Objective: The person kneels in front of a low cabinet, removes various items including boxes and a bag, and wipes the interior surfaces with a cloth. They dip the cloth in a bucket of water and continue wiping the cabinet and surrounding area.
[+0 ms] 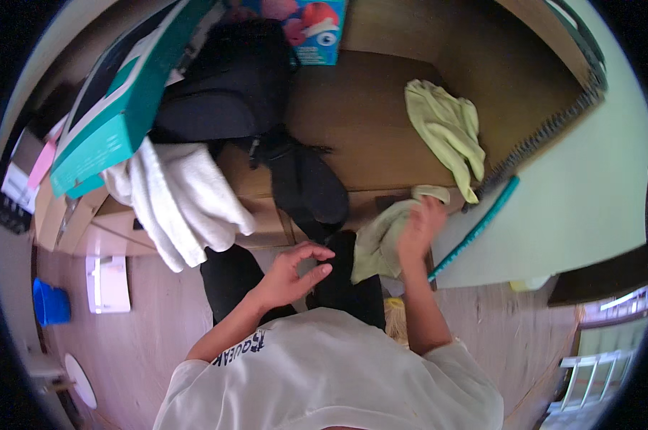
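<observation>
My left hand (pixel 297 274) is held above my lap, thumb and fingers apart, with nothing in it. Blurred by motion, my right hand (pixel 423 223) is over a pale grey-green cloth (pixel 380 242) that hangs at the front edge of the brown surface; whether the fingers grip it cannot be told. A yellow-green cloth (pixel 447 129) lies crumpled on the brown surface (pixel 367 118), just beyond my right hand. White cloths (pixel 179 199) drape over the front edge at the left. Between them, a black backpack (pixel 227 86) rests with its strap (pixel 307 188) hanging over the edge.
A teal box (pixel 109 140) leans at the left, and a colourful box (pixel 318 37) stands at the back. A dark spiral coil (pixel 539 134) and a teal tube (pixel 477 228) run along the right side. On the floor are a blue bin (pixel 51 302) and a white rectangular object (pixel 108 285).
</observation>
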